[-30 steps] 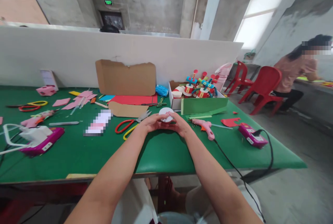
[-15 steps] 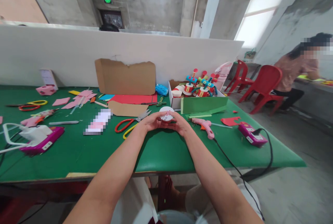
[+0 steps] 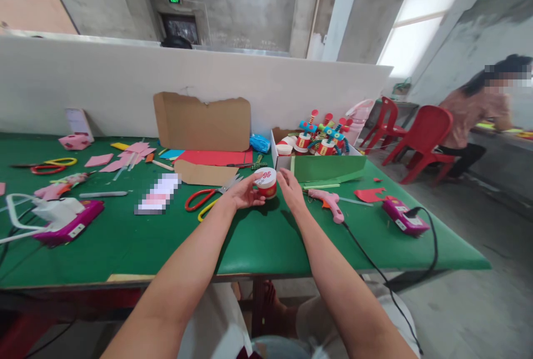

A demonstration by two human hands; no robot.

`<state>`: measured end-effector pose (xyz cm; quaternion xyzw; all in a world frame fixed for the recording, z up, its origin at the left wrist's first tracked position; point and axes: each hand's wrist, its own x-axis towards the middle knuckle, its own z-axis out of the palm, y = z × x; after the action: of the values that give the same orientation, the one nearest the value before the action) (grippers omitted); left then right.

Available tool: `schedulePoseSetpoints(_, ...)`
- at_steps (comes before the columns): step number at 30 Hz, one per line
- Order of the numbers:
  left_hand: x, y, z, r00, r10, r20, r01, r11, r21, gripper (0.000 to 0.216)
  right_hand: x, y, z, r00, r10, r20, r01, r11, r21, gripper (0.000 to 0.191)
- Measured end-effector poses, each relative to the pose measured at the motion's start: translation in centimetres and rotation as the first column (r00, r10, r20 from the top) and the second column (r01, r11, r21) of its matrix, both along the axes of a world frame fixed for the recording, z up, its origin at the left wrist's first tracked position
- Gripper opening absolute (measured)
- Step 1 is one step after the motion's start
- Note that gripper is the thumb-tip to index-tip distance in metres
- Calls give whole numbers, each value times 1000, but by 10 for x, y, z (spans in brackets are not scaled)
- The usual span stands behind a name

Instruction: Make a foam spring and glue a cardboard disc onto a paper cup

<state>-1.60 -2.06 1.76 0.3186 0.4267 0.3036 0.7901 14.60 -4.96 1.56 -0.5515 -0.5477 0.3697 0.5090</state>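
Observation:
A small red paper cup [image 3: 267, 185] with a white top bearing red print is held above the green table, its top tilted toward me. My left hand [image 3: 246, 192] grips it from the left, thumb near the rim and fingers beneath. Just right of the cup, my right hand [image 3: 290, 188] is apart from it, fingers extended and holding nothing. Scissors [image 3: 212, 195] with red and yellow handles lie left of my left hand. To the right of my right hand rests a pink glue gun [image 3: 331, 203].
Behind stands a box [image 3: 325, 167] of finished cup figures. Brown cardboard [image 3: 202, 123] leans on the white partition [image 3: 104, 81]. Purple power strips [image 3: 403, 216] sit at both sides, cords trailing. Pink paper pieces [image 3: 133, 153] lie left. A co-worker [image 3: 478, 103] sits far right.
My right hand has let go of the cup and moved slightly right. The left hand keeps the cup, whose red side now shows.

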Motion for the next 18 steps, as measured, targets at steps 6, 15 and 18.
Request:
schedulePoseSetpoints(6, 1, -3, 2, 997, -43, 69, 43, 999, 4, 33, -8, -4, -1, 976, 108, 188, -167, 928, 333, 90)
schedulePoseSetpoints(15, 2, -3, 2, 993, -84, 81, 82, 996, 29, 34, -13, -5, -3, 988, 109, 111, -132, 967, 220, 80)
schedulePoseSetpoints(18, 2, -3, 0, 994, -82, 75, 80, 996, 32, 34, -13, -6, -1, 987, 102, 125, -127, 969, 213, 77)
